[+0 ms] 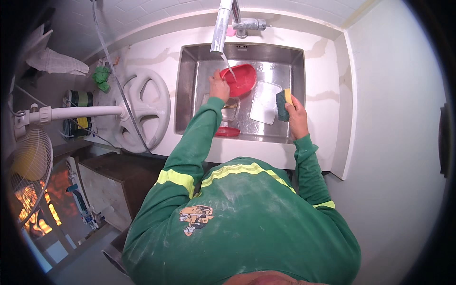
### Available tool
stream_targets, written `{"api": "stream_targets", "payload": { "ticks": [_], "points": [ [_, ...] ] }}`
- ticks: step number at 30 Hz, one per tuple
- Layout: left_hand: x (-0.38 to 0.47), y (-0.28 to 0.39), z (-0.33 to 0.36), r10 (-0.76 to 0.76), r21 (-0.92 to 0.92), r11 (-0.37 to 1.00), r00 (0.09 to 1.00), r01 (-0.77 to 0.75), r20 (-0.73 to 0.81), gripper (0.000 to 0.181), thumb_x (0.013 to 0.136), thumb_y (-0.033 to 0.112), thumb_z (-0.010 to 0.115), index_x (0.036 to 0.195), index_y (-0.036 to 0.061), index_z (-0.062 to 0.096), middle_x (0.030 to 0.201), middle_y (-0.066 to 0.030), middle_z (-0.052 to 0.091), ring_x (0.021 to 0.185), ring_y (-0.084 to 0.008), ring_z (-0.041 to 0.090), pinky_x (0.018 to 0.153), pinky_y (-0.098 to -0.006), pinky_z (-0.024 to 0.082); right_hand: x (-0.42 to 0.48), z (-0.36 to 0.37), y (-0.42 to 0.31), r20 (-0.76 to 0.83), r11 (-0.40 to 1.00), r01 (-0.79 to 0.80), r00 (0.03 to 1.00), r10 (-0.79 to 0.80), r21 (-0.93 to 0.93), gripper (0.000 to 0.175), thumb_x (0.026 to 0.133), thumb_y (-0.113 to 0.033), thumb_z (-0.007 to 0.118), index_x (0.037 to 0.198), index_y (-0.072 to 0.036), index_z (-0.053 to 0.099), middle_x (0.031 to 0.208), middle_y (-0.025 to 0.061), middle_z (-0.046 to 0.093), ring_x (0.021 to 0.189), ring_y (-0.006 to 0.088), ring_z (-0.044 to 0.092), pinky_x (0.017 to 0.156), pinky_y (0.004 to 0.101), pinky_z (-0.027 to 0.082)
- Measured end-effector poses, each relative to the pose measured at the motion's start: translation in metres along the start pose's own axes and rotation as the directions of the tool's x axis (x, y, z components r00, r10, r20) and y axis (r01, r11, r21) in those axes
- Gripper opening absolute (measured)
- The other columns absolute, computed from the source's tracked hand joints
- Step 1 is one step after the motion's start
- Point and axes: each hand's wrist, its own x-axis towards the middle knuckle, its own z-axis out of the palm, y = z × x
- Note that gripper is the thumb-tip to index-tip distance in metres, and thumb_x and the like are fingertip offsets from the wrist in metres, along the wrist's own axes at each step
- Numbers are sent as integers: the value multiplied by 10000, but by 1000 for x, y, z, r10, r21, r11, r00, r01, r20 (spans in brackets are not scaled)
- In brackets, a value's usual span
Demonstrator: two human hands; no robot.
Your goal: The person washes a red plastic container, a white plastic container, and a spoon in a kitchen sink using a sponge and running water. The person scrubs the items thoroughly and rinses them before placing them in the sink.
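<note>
My left hand [219, 87] grips the rim of a red plastic container [244, 80], tilted inside the stainless steel sink [185, 92]. Water runs from the chrome faucet [220, 32] into that container. In my right hand [298, 115] is a sponge [284, 105] with a yellow side and a dark green scouring side, held over the sink's right part. A clear, flat rectangular lid or tray [265, 102] lies on the sink floor between my hands. Partly under my left wrist sits a clear plastic container [231, 108]. A red lid or dish [227, 131] rests near the front wall.
Left of the sink, a white fan base [146, 110] lies on the white countertop [149, 53], its pole reaching to a caged fan [32, 160]. A grey cable [114, 71] crosses over the base. Behind it lies a crumpled green bag or cloth [102, 77]. A wall stands close on the right.
</note>
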Motion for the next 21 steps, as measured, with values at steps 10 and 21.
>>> {"api": "stream_targets", "payload": {
  "ticks": [10, 21],
  "points": [
    [-81, 3, -67, -139, -195, 968, 985, 157, 105, 652, 1071, 407, 530, 1551, -7, 374, 1436, -320, 517, 1317, -475, 530, 1098, -473, 439, 26, 92, 18, 381, 780, 408, 894, -236, -474, 416, 978, -184, 557, 1327, 36, 612, 1110, 273, 605, 1086, 429, 576, 1007, 474, 463],
    [-98, -1, -90, -85, -250, 963, 993, 104, 88, 604, 1070, 532, 499, 1444, 60, 549, 1334, -278, 628, 1271, -442, 583, 1072, -466, 457, 30, 158, 74, 799, 592, 734, 553, -236, -333, 270, 954, -69, 572, 1180, -12, 709, 997, 198, 720, 931, 393, 679, 853, 425, 535]
  ]
}}
